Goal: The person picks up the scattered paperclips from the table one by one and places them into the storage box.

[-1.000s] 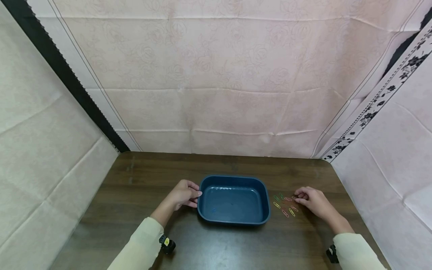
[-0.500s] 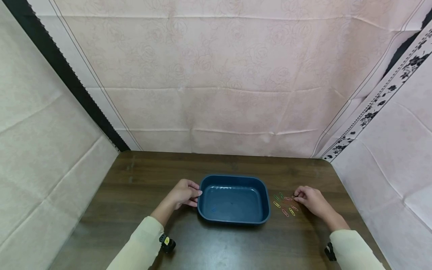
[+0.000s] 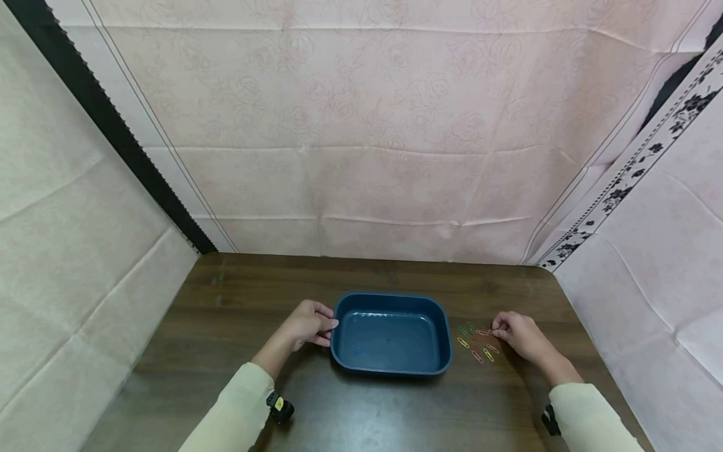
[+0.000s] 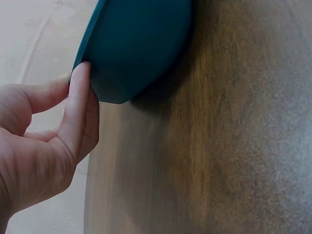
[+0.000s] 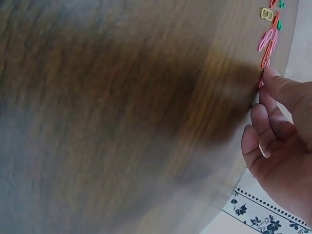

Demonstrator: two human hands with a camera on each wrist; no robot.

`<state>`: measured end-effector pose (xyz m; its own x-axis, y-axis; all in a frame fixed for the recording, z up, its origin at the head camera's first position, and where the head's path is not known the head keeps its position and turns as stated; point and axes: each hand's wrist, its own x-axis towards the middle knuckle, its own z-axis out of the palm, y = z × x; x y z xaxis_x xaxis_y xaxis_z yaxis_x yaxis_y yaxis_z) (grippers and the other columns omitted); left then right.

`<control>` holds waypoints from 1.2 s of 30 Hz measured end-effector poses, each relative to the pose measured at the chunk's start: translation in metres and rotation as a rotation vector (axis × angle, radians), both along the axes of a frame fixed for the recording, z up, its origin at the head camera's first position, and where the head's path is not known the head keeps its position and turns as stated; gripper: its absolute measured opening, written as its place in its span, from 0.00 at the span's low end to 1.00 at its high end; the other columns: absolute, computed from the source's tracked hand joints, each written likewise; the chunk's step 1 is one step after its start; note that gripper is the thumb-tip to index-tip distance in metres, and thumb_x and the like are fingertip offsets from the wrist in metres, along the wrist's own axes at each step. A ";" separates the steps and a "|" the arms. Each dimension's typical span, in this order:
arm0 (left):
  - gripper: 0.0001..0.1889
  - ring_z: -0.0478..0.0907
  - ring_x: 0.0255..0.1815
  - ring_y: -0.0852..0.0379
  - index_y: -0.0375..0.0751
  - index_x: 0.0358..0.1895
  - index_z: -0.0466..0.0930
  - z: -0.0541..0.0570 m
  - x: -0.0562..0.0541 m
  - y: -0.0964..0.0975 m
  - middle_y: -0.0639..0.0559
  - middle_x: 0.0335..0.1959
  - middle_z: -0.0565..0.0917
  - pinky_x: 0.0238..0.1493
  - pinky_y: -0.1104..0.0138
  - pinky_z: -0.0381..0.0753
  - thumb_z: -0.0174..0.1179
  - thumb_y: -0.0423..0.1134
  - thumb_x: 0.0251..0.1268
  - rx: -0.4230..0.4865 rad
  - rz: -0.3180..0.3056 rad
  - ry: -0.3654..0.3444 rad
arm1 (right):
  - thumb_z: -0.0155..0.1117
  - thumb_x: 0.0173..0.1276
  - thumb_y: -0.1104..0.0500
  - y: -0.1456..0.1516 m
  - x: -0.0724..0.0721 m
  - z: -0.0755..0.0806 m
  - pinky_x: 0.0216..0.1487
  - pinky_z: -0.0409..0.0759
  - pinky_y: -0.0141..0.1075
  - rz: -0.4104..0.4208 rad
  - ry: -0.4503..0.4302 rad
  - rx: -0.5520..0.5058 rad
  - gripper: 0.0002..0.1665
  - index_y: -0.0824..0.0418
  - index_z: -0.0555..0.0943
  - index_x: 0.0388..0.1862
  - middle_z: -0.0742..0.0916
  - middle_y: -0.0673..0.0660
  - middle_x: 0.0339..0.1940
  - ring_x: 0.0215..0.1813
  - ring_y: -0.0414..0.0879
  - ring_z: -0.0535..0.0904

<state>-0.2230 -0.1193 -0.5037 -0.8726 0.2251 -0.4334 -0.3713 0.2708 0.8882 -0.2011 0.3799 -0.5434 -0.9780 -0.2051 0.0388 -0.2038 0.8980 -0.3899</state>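
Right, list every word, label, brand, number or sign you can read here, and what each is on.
No readable text in any view.
Tray: none seen.
Clips: none seen.
Cloth border: printed flowers and dots, not writing.
Left wrist camera: yellow patch, too small to tell if it's marked.

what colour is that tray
Dark blue; the tray shows best in the head view.

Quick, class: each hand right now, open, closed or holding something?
Left hand: closed, holding the blue tray at one side.
Right hand: closed, pinching a pink paper clip.
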 end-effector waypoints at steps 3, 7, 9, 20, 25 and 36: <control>0.13 0.82 0.32 0.50 0.27 0.55 0.76 0.001 0.000 0.000 0.35 0.42 0.81 0.37 0.58 0.93 0.62 0.30 0.73 0.000 0.001 0.001 | 0.71 0.67 0.66 -0.001 -0.001 0.002 0.32 0.75 0.34 0.004 -0.024 -0.002 0.10 0.56 0.80 0.30 0.80 0.49 0.29 0.33 0.41 0.74; 0.13 0.81 0.32 0.51 0.27 0.56 0.76 0.002 0.001 0.000 0.35 0.41 0.81 0.37 0.58 0.93 0.61 0.30 0.74 0.003 -0.001 0.005 | 0.71 0.68 0.66 0.000 -0.003 0.004 0.31 0.73 0.34 0.007 -0.058 0.006 0.10 0.56 0.79 0.32 0.79 0.50 0.30 0.33 0.42 0.73; 0.13 0.81 0.32 0.51 0.27 0.56 0.76 0.002 0.001 0.000 0.35 0.41 0.81 0.37 0.58 0.93 0.61 0.30 0.74 0.004 -0.004 0.005 | 0.71 0.68 0.66 0.000 -0.003 0.004 0.31 0.72 0.34 0.007 -0.069 0.007 0.10 0.56 0.78 0.32 0.79 0.50 0.29 0.33 0.42 0.72; 0.13 0.81 0.32 0.51 0.27 0.55 0.76 0.000 0.002 -0.001 0.37 0.40 0.81 0.37 0.58 0.93 0.62 0.30 0.73 0.010 0.001 0.006 | 0.70 0.68 0.66 0.001 -0.004 0.003 0.31 0.73 0.33 0.011 -0.081 0.007 0.09 0.57 0.79 0.31 0.79 0.50 0.29 0.33 0.42 0.73; 0.13 0.82 0.32 0.50 0.27 0.55 0.76 0.001 0.003 -0.001 0.38 0.39 0.81 0.37 0.58 0.93 0.62 0.30 0.73 0.008 -0.001 0.009 | 0.71 0.67 0.67 0.000 -0.003 0.002 0.31 0.71 0.33 0.019 -0.060 0.013 0.11 0.56 0.78 0.30 0.77 0.51 0.29 0.33 0.42 0.71; 0.13 0.82 0.31 0.50 0.27 0.55 0.76 0.000 0.002 0.000 0.37 0.39 0.81 0.36 0.59 0.93 0.62 0.30 0.73 0.000 0.001 0.010 | 0.70 0.67 0.68 0.000 -0.004 0.002 0.31 0.72 0.33 0.034 -0.054 0.019 0.11 0.57 0.78 0.31 0.78 0.49 0.28 0.32 0.41 0.72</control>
